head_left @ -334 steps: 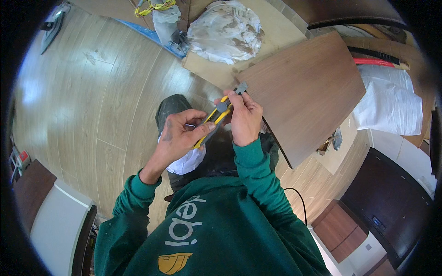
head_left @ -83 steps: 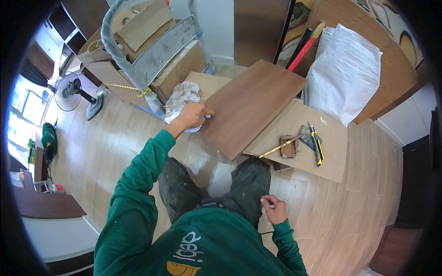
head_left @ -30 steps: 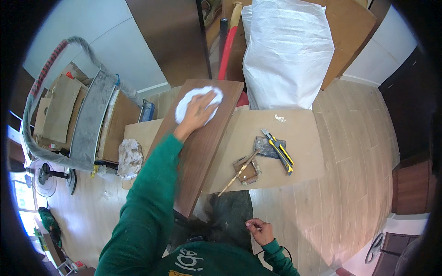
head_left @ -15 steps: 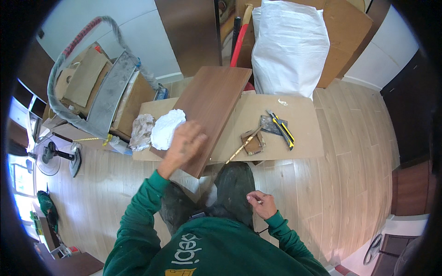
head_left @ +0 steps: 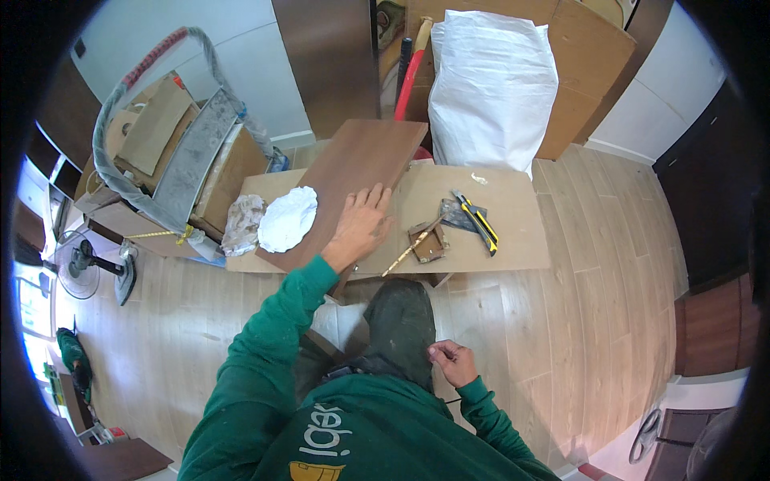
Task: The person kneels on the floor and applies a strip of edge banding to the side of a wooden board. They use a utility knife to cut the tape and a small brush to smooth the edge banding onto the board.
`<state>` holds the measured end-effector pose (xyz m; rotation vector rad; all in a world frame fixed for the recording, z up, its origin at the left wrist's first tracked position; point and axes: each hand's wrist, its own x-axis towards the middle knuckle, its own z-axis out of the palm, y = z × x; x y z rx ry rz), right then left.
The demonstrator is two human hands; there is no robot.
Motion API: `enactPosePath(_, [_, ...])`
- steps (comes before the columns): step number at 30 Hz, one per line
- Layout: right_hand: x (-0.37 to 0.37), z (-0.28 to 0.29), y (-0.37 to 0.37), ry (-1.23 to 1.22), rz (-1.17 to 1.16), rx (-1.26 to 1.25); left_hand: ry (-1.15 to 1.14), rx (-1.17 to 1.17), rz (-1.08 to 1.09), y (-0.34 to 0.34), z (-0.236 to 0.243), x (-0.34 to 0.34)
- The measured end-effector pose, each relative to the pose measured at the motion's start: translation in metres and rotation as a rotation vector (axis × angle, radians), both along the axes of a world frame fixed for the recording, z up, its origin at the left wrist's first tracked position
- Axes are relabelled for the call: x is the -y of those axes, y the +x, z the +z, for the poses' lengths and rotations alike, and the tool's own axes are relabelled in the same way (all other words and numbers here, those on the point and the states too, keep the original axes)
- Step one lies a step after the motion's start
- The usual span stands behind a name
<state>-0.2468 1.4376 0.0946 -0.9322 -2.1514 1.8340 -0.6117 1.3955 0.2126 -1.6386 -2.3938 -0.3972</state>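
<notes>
A brown wood-grain board (head_left: 365, 160) lies slantwise across a cardboard-covered work surface (head_left: 513, 228). My left hand (head_left: 362, 224) rests by the board's right edge with its fingers stretched out, holding nothing. To its left, a crumpled white sheet (head_left: 289, 218) and a crumpled clear plastic piece (head_left: 243, 222) lie at the board's near-left end. Beside my right thigh, my right hand (head_left: 454, 363) is closed, thumb against fingers; what it pinches, if anything, is too small to make out. A yellow-and-black utility knife (head_left: 484, 226), a dark flat piece (head_left: 455, 214), a thin stick (head_left: 411, 247) and a small brown block (head_left: 431, 245) sit on the cardboard.
A large white sack (head_left: 493, 92) stands behind the work surface, beside red and black handles (head_left: 410, 80). A trolley (head_left: 172, 168) loaded with cardboard boxes is at the left. Farther left stands a fan (head_left: 84, 264) on the wooden floor (head_left: 593, 321).
My left hand has moved right, from beside the white sheet to the board's right edge, and its fingers have straightened. My right hand stays by my thigh. The view has shifted slightly.
</notes>
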Motion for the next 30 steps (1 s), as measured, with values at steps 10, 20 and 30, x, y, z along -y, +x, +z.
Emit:
enactPosePath(10, [-0.002,0.005,-0.023,0.062,0.09,-0.003,-0.055,-0.061,0.021,0.055,0.011,0.101])
enactPosePath(20, [0.008,0.02,-0.046,0.081,0.262,0.032,0.517,0.724,0.422,0.124,0.02,0.224])
enactPosePath(30, [0.053,0.019,-0.067,0.13,0.498,0.007,1.115,1.495,0.883,0.165,0.0,0.355])
